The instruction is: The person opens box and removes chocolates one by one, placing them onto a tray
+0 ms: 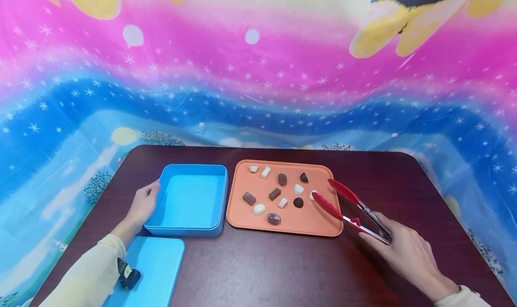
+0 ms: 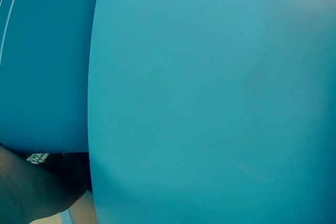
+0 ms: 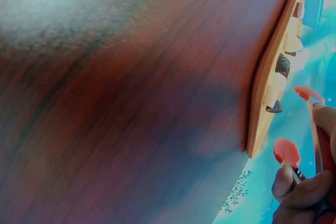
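My left hand (image 1: 144,203) holds the left wall of a square, light-blue box (image 1: 223,228), its thumb at the rim. The box's inside shows no contents. In my right hand (image 1: 409,251) are metal tongs (image 1: 365,228) with red tips, their arms spread apart over the right side of an orange tray (image 1: 319,226). The nearer red tip overlaps a white chocolate (image 1: 313,194) in the head view. Several brown, dark and white chocolates lie spread over the tray, among them a dark fluted one (image 1: 298,202) and a marbled oval one (image 1: 273,218).
A flat light-blue lid (image 1: 161,257) lies in front of the box, partly under my left forearm. Box and tray stand side by side on a dark brown table (image 1: 282,271). Behind the table hangs a colourful printed cloth (image 1: 258,82).
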Demonstrator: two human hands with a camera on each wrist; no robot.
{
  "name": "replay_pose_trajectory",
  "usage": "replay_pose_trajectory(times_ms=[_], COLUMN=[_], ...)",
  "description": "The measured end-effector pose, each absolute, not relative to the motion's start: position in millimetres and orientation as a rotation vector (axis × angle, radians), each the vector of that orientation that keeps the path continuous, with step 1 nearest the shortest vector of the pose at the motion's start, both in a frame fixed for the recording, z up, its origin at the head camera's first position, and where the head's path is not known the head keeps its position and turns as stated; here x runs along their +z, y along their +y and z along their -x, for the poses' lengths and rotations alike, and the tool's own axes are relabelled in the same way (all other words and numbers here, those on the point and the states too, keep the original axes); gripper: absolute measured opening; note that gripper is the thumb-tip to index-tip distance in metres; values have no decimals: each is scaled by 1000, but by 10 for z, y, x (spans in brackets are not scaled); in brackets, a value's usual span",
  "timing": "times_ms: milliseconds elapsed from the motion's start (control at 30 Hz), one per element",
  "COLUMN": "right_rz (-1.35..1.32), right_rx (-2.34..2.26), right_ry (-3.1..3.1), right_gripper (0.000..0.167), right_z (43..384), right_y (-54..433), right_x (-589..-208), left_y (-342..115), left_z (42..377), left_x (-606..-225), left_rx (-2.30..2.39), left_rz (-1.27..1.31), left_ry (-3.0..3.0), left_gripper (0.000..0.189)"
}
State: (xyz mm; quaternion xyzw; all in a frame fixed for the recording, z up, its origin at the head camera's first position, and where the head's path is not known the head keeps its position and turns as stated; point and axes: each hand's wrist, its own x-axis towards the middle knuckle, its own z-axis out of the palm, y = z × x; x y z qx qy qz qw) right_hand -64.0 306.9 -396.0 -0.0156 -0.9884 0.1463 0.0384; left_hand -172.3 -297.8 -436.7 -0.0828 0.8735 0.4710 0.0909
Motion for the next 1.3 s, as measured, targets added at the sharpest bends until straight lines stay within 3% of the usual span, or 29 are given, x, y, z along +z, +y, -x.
replay_pose_trajectory(times_ms=[633, 1300], right_rz=[146, 176], right_rx=[508, 534], right_ry=[-2938, -2861], right_gripper=[86, 72], right_z=[681, 687], right_y=[2988, 3144], right_x=[-3989, -3966], left_y=[-2977, -2970], left_z=[1694, 1689], left_x=[-4340, -4381], left_rx=[1380, 1401], left_rz=[287, 265], left_ry=[2584, 2587], left_gripper=[70, 68])
